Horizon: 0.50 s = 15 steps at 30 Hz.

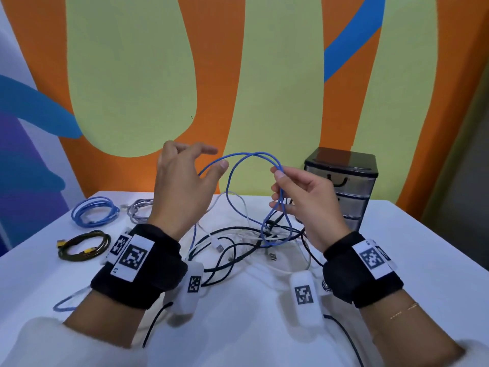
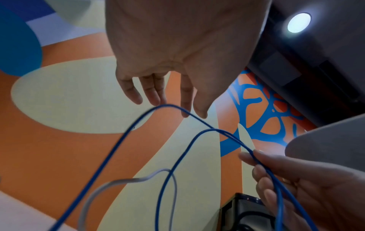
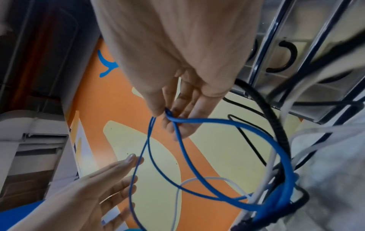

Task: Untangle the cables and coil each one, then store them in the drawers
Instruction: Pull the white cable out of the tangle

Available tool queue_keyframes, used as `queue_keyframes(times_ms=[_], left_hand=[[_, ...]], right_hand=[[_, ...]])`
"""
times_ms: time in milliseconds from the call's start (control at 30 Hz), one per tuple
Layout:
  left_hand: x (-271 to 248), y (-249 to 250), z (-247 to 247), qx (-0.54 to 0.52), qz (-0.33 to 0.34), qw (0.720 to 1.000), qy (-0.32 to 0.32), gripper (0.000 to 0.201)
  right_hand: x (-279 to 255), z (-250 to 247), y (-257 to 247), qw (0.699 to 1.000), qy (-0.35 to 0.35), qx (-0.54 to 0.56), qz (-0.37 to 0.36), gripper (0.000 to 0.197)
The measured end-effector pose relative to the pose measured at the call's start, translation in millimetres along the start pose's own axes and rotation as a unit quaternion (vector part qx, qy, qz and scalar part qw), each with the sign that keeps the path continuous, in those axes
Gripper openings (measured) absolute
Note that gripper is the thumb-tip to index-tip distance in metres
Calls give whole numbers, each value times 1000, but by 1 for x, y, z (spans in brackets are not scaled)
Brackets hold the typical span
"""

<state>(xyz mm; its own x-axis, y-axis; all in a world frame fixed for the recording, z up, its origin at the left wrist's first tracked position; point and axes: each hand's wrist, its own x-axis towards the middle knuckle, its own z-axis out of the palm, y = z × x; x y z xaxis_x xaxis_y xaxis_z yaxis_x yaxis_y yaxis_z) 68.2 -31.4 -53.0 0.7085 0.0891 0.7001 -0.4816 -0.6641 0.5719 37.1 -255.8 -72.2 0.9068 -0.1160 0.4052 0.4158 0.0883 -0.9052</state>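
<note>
Above the white surface (image 1: pixel 264 327), the right hand (image 1: pixel 304 200) pinches a thin blue cable's (image 1: pixel 238 165) raised loops while the left hand (image 1: pixel 180 186) hovers beside, fingers spread.

Orange-and-green mural wall (image 1: pixel 264 75), white table (image 1: pixel 251 327)

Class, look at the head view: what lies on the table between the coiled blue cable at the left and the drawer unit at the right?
A coiled grey cable, then the tangle of cables.
</note>
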Motion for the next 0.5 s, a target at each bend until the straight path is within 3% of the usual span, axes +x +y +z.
queue_keyframes(times_ms=[133, 167, 267, 333, 433, 500], left_hand=[[1, 0, -5, -14, -13, 1000, 20, 13], [2, -4, -5, -12, -30, 999, -12, 15], [-3, -11, -1, 67, -53, 977, -194, 26], [-6, -15, 5, 106, -50, 958, -261, 39], [-3, -17, 4, 52, -60, 957, -279, 25], [0, -15, -3, -30, -58, 967, -247, 24]], right_hand=[[4, -4, 0, 1000, 14, 6, 3, 19], [4, -4, -1, 1000, 8, 10, 3, 20], [4, -2, -3, 999, -15, 44, -2, 19], [3, -1, -6, 997, -29, 66, -4, 18], [0, -2, -10, 993, -64, 95, 10, 22], [-2, -2, -14, 991, -97, 86, 36, 37]])
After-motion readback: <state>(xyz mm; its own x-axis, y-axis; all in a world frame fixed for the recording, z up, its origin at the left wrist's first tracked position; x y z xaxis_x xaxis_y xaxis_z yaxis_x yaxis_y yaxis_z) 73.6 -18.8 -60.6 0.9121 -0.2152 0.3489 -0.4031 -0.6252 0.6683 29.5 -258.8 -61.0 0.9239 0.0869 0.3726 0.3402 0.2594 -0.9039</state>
